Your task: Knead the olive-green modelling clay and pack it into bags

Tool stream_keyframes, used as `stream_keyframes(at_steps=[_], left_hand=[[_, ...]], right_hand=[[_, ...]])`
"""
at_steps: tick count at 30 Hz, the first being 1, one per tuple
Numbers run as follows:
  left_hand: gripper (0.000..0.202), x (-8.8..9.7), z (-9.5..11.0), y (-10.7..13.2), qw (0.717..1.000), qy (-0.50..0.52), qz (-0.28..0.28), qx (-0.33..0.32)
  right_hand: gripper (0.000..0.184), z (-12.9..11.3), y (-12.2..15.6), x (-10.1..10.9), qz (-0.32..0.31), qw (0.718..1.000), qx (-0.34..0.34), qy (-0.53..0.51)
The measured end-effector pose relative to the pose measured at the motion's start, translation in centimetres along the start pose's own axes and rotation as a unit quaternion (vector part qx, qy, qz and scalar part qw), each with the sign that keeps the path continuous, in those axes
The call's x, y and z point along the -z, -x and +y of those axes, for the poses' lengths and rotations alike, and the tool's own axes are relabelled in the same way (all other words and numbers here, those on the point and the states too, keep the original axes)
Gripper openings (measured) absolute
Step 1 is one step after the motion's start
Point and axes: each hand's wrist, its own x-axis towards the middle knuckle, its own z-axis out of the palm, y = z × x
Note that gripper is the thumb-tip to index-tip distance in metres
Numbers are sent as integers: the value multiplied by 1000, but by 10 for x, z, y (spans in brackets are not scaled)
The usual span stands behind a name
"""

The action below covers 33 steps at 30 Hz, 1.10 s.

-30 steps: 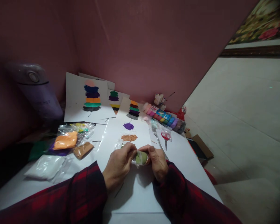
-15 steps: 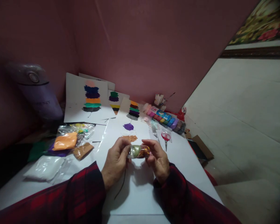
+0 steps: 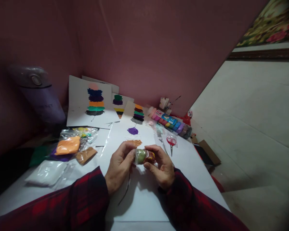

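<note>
A small clear plastic packet of modelling clay [image 3: 141,156], green at its left and reddish brown at its right, hangs above a white sheet [image 3: 144,199]. My left hand [image 3: 121,162] pinches its left end between thumb and fingers. Around the right end, my right hand [image 3: 162,165] has its thumb in front and fingers on top. Below the left hand a thin dark line [image 3: 125,191] runs over the paper. Just beyond the hands, the sheet bears an orange-brown clay patch [image 3: 135,142] and a purple clay patch [image 3: 133,131].
Bagged orange clay [image 3: 68,145], brown clay [image 3: 86,156] and a white packet [image 3: 47,173] lie at left. A fork [image 3: 160,138], red scissors [image 3: 171,142] and a multicoloured clay pack [image 3: 170,122] are at right. Behind stand a purple bottle [image 3: 42,99] and a layered picture [image 3: 73,102].
The packet has turned a little, showing more of its green and brown clay. My right thumb has shifted left along its front. My left hand has barely moved.
</note>
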Motion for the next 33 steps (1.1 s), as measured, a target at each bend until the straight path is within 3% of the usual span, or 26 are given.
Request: stream_keyframes(at_steps=[10,19,23,25,28,30,33], left_hand=[[17,1,-1,0,999,-27,0,-19],[15,-1,0,-1,1000,-26,-1,5],[25,0,1,-1,1000,-17,8,4],[24,2,2,-4,997,-52,46,-26],[19,7,-1,-8,983,-147,95,-59],[21,10,-5,-11,965,-238,79,-75],[26,13,-10,-12,910,-390,17,-140]], right_hand=[[34,-3,-7,3,-25,993,72,90],[23,-1,-5,-1,-59,975,72,201],[24,2,-4,-1,23,982,10,185],[25,4,-4,-1,78,983,-21,166],[25,6,-5,0,100,983,-30,150],[25,5,-5,0,103,982,-28,155],[26,4,-6,0,106,981,-30,160]])
